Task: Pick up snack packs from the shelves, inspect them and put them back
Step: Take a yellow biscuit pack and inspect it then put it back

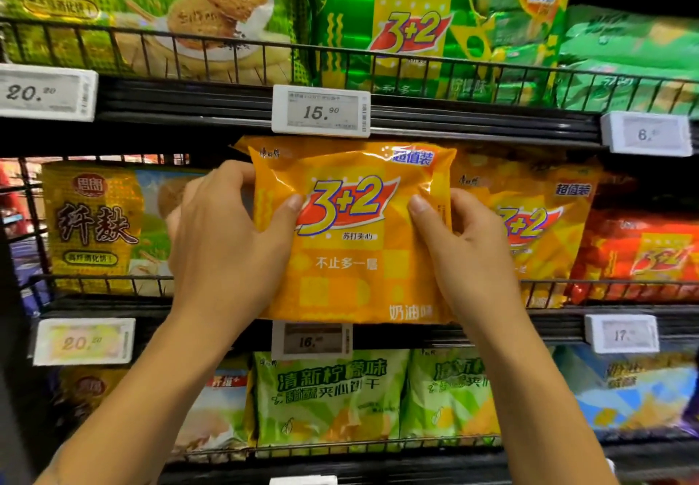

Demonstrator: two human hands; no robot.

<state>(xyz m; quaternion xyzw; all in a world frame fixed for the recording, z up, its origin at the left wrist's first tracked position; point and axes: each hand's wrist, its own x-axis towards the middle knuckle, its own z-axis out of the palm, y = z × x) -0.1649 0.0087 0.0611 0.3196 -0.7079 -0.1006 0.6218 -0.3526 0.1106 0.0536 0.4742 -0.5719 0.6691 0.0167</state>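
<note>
I hold an orange "3+2" snack pack (351, 257) upright in front of the middle shelf, its printed front facing me. My left hand (227, 242) grips its left edge, thumb on the front and fingers behind. My right hand (465, 250) grips its right edge the same way. The pack's lower edge hangs level with the middle shelf's front rail (113, 288). Another orange "3+2" pack (541, 227) stands on the shelf just behind and to the right.
A yellow biscuit pack (98, 227) stands at the left of the middle shelf, a red pack (643, 253) at the right. Green packs (416, 30) fill the upper shelf, light green ones (329, 397) the lower. Price tags (320, 113) stick out from the shelf edges.
</note>
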